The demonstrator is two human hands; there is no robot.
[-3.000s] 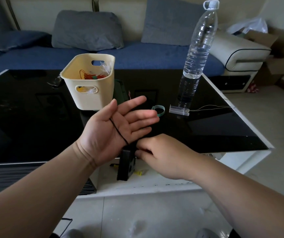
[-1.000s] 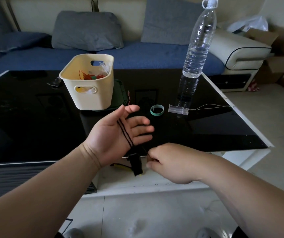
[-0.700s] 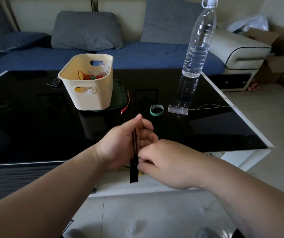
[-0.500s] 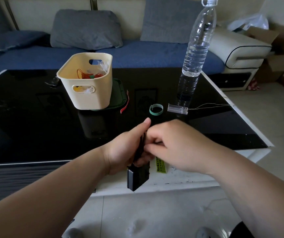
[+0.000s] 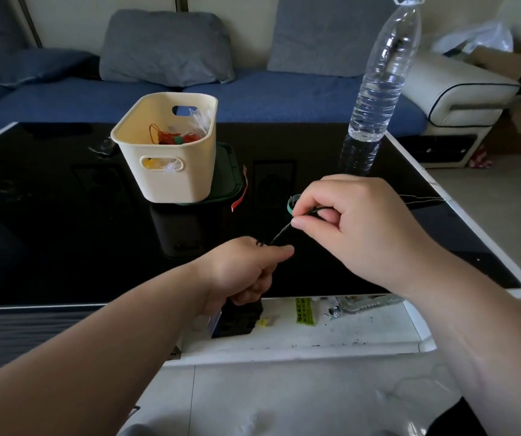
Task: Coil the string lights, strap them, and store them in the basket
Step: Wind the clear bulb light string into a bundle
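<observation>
String lights (image 5: 279, 235): coil gripped in the fisted left hand (image 5: 243, 272) over the counter's (image 5: 64, 231) near edge, battery box (image 5: 237, 319) hanging beneath; right hand (image 5: 356, 228), joined to the left half a second ago, now drawn up-right, pinching a taut strand near the green strap (image 5: 290, 205); basket (image 5: 174, 180) well behind.

Dark print on a yellow-green label (image 5: 303, 311), lying on the white shelf (image 5: 363, 333) under the desk (image 5: 64, 234); too small and blurred to read. No other legible text.
</observation>
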